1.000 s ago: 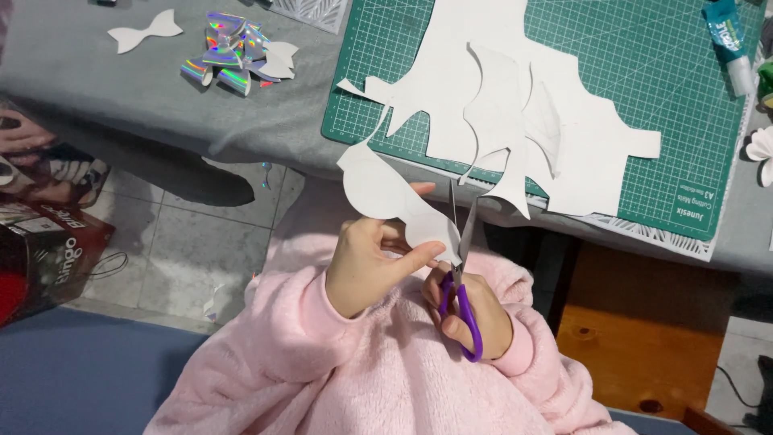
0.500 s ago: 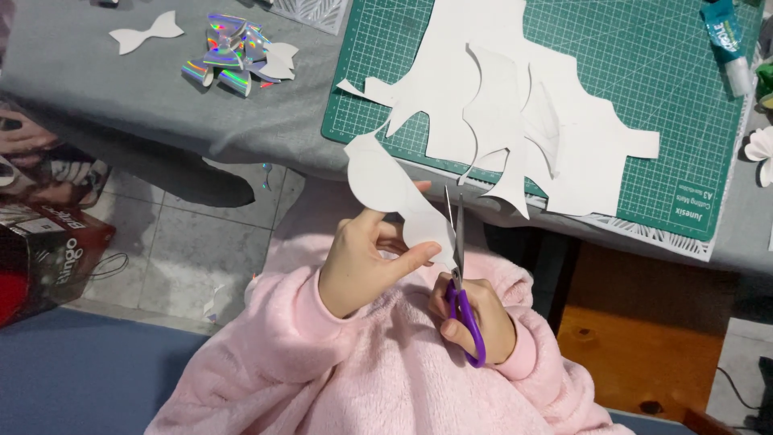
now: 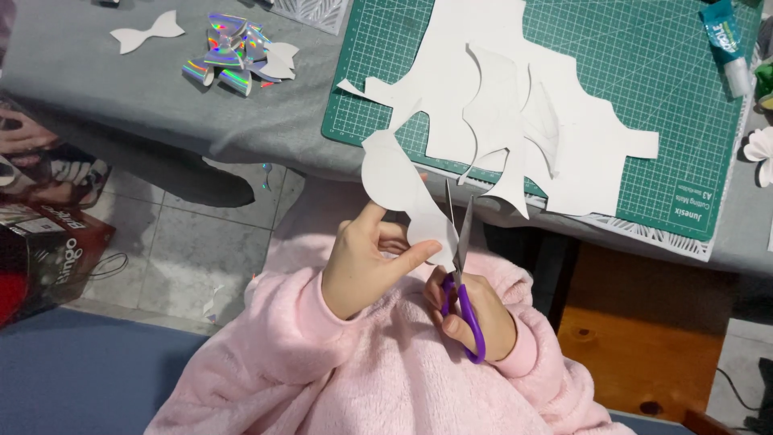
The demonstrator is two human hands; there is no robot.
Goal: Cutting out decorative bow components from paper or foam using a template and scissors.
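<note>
Two hands mid-cut: left hand (image 3: pixel 366 266) pinches the white paper (image 3: pixel 398 185) just off the desk (image 3: pixel 266 129) edge, right hand (image 3: pixel 475 314) wrapped around purple scissors (image 3: pixel 463 278), blades parted. I'd guess the curve needs slow paper turning next.

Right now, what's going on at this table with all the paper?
A person in a fluffy pink top is cutting paper. The left hand pinches a curved white paper piece, while the right hand works purple-handled scissors, blades open at the paper's edge. On the grey table, a green cutting mat holds more white paper offcuts. Shiny holographic bow pieces and a white bow shape lie to the left.
</note>
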